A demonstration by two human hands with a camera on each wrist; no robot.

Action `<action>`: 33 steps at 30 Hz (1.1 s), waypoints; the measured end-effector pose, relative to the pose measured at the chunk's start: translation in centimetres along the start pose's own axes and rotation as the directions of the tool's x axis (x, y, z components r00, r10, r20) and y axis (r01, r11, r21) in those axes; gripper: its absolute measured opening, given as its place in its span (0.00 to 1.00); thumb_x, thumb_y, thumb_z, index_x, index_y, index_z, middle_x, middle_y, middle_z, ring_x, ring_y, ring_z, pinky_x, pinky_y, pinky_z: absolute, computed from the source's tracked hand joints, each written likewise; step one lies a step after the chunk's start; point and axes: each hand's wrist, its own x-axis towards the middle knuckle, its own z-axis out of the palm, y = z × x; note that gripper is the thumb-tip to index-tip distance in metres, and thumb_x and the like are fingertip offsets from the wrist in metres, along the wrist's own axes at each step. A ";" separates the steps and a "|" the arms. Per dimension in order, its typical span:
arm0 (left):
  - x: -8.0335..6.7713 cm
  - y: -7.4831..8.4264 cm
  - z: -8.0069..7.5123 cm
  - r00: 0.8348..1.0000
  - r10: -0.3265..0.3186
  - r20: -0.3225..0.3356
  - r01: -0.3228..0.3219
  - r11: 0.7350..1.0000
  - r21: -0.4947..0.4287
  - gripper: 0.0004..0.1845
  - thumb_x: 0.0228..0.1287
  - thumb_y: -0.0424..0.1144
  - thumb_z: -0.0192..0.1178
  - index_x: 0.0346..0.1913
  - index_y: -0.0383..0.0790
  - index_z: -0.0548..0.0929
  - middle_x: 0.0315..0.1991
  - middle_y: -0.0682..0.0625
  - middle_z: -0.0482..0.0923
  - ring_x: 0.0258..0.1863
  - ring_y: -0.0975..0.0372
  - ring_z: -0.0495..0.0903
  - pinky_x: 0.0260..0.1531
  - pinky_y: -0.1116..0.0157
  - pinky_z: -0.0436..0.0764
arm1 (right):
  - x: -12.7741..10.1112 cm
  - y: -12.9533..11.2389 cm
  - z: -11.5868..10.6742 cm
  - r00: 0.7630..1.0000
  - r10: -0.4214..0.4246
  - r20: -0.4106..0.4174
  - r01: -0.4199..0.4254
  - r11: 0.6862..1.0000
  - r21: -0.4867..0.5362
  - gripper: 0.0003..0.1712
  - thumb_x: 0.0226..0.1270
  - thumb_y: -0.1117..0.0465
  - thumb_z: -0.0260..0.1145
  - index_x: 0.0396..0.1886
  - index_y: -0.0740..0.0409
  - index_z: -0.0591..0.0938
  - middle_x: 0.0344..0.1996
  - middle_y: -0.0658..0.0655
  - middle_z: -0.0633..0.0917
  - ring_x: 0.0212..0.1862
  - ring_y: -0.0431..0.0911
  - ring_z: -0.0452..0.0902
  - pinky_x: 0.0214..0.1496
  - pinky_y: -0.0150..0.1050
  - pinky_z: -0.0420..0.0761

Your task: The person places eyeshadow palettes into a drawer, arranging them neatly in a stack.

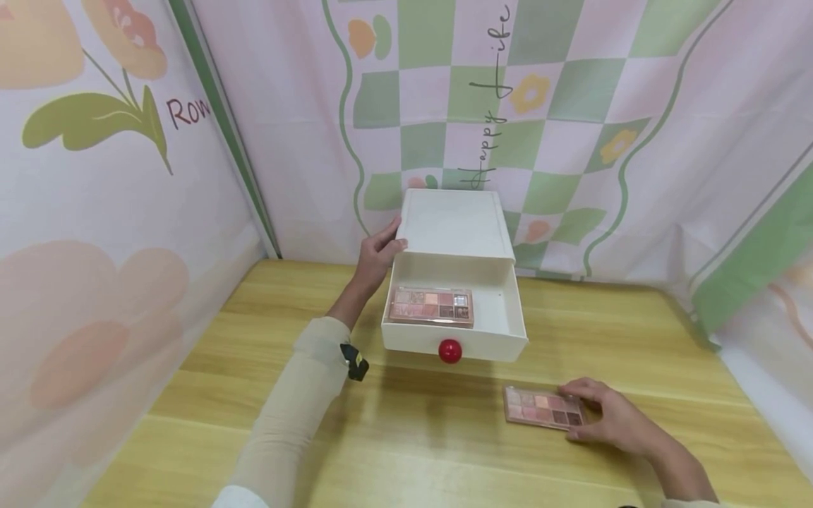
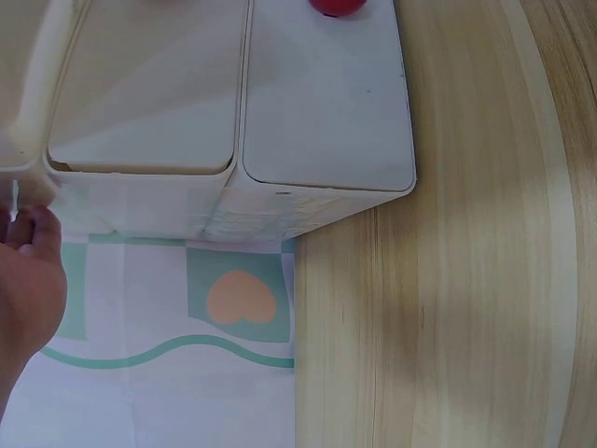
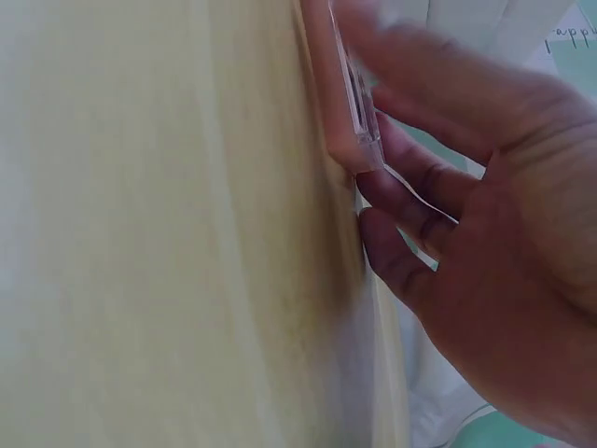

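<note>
A white drawer cabinet [image 1: 454, 222] stands at the back of the table, its top drawer [image 1: 498, 344] pulled out by a red knob's [image 1: 450, 351] side. Inside that drawer, toward the left, lies a pink eyeshadow palette [image 1: 432, 307] with a clear lid. My left hand [image 1: 377, 257] holds the cabinet's left side near the upper front corner, thumb at the front edge. On the table at front right, my right hand [image 1: 616, 420] grips the right end of a second eyeshadow palette [image 1: 536, 408] between thumb and fingers. The right wrist view shows its edge [image 3: 340, 112] close against the tabletop.
Lower drawer fronts [image 2: 326, 93] show closed in the left wrist view. The wooden table [image 1: 406, 451] meets a patterned curtain [image 1: 425, 92] right behind the cabinet. Another printed curtain [image 1: 95, 282] borders the left side.
</note>
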 end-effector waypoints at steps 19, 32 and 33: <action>-0.1 -0.2 -0.1 1.000 0.004 -0.001 -0.004 1.000 0.009 0.32 0.68 0.36 0.54 0.74 0.33 0.65 0.79 0.42 0.61 0.79 0.52 0.63 0.77 0.63 0.68 | -0.1 0.4 0.4 1.000 0.008 -0.026 -0.007 1.000 0.029 0.39 0.41 0.53 0.85 0.56 0.62 0.85 0.47 0.52 0.85 0.50 0.19 0.69 0.51 0.16 0.73; 0.0 -0.1 -0.1 1.000 0.017 -0.002 -0.017 1.000 0.007 0.31 0.68 0.34 0.54 0.74 0.32 0.65 0.79 0.42 0.61 0.79 0.53 0.62 0.77 0.64 0.67 | 0.0 0.3 0.2 0.999 0.033 -0.021 -0.032 0.999 0.029 0.38 0.41 0.54 0.86 0.56 0.61 0.86 0.46 0.50 0.85 0.48 0.22 0.71 0.49 0.18 0.74; 0.0 -0.1 -0.1 1.000 0.018 -0.002 -0.018 1.000 0.008 0.32 0.68 0.35 0.54 0.74 0.32 0.65 0.79 0.42 0.61 0.79 0.53 0.62 0.77 0.64 0.67 | 0.0 0.3 0.2 0.999 0.035 -0.020 -0.034 0.999 0.029 0.38 0.41 0.54 0.85 0.56 0.61 0.85 0.46 0.51 0.85 0.48 0.22 0.71 0.50 0.18 0.74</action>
